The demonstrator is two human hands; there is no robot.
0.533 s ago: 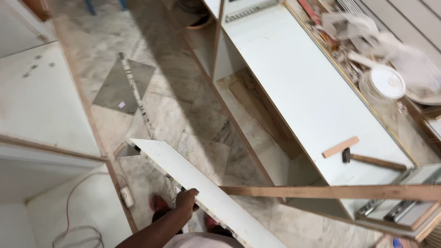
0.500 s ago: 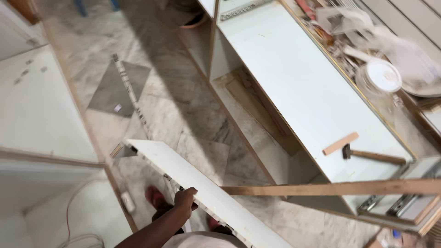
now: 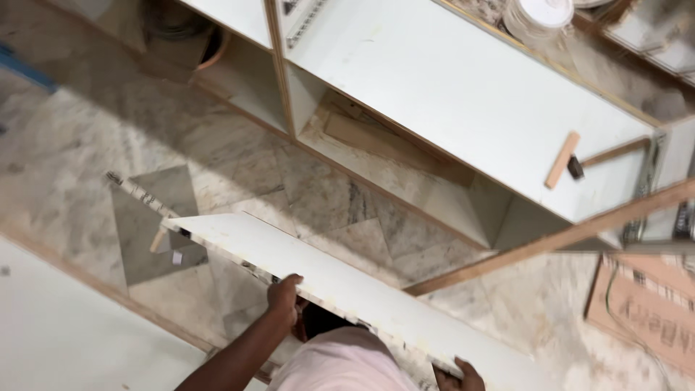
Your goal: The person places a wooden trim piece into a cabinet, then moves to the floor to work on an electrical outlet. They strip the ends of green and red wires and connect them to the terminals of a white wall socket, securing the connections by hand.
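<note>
Floor: grey-white marble tiles with one darker diamond inlay. A small wood scrap and a white chip lie on the inlay. A white cabinet carcass lies on its side on the floor; a hammer with a wooden handle rests on its top panel. Flattened cardboard lies on the floor at lower right.

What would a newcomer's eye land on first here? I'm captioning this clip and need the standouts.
First, the long white laminated board slanting across the lower middle, gripped on its near edge by the left hand, with the right hand at its lower edge. Next, the big white cabinet lying above it, a wooden-handled hammer on its right part. Grey marble floor lies between.
</note>
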